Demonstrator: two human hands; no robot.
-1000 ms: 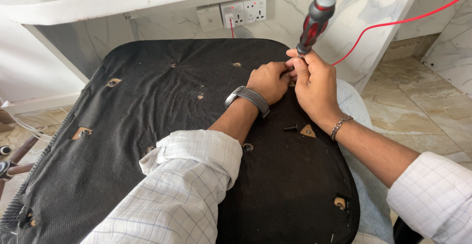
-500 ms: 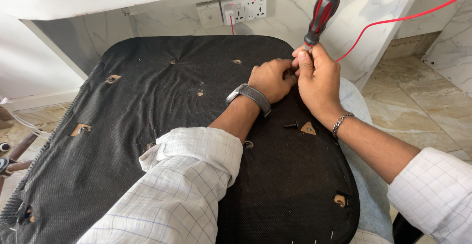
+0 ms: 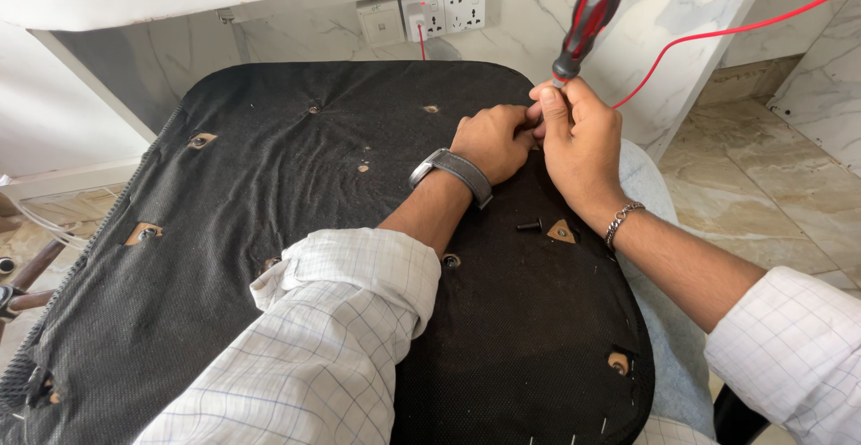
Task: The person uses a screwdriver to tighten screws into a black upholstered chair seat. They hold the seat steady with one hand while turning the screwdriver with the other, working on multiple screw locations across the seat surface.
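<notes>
A black fabric-covered chair seat underside (image 3: 269,266) lies across my lap, with several small holes showing wood. My right hand (image 3: 578,140) grips the lower end of a red and black screwdriver (image 3: 590,16) that stands tilted up from the seat's far right edge. My left hand (image 3: 491,142), with a grey wristwatch (image 3: 453,171) on the wrist, is closed against the right hand at the screwdriver's tip; what its fingers pinch is hidden. A loose black bolt (image 3: 529,226) lies on the fabric beside a triangular cut-out (image 3: 562,231) just below my hands.
A white marble wall carries a socket panel (image 3: 444,11) with a red cable (image 3: 717,37) running off to the right. A marble floor (image 3: 762,176) shows on the right. Chair base parts (image 3: 22,283) sit at the left edge.
The screwdriver's handle has risen and tilted further up toward the top of the view. Both hands stay pressed together at the same spot on the seat.
</notes>
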